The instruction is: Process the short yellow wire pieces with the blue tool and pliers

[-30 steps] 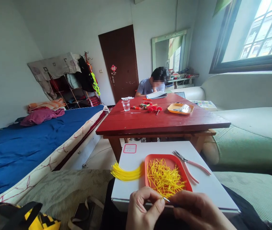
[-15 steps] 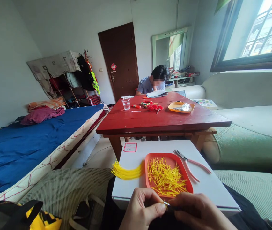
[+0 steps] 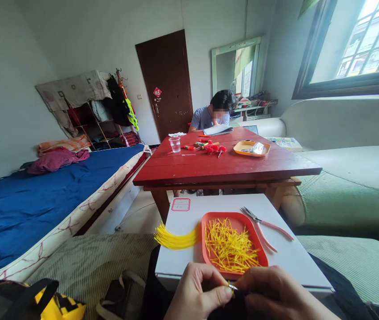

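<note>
Our fingers [image 3: 223,294], left hand [image 3: 198,291] and right hand [image 3: 277,288], clamp a small silvery piece [image 3: 232,287] in the head view, just our side of the red tray [image 3: 206,249]; we judge it light, stiff, slippery, best pinched near its end.

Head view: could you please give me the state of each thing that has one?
Left hand: pinched at the tip of a metal tool.
Right hand: closed on the metal tool, partly hidden.
Box: closed.
Red tray: holds loose yellow strands.
Bundle: curved, partly on the box.
Pliers: lying, handles apart.
Cup: upright.
Orange tray: holds a silvery packet.
Door: shut.
</note>
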The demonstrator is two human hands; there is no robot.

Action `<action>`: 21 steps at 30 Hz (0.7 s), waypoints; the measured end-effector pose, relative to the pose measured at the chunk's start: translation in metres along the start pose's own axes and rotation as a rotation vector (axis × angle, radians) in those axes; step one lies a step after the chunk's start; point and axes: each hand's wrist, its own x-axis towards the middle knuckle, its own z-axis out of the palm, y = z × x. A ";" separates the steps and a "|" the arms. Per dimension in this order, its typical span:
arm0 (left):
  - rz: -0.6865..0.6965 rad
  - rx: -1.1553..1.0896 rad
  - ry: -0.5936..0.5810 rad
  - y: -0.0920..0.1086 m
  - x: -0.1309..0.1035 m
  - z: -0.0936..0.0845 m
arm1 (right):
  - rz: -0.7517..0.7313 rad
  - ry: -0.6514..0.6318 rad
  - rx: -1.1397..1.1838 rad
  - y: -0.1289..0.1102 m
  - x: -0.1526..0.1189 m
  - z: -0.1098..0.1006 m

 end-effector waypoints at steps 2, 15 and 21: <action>-0.002 0.007 -0.012 0.000 0.000 0.000 | 0.008 0.003 -0.012 0.001 0.000 0.000; 0.005 0.165 0.017 0.018 -0.008 -0.001 | 0.034 0.024 -0.080 0.000 -0.001 0.002; -0.005 0.129 -0.033 0.016 -0.006 -0.001 | 0.022 0.023 -0.078 -0.001 -0.001 0.003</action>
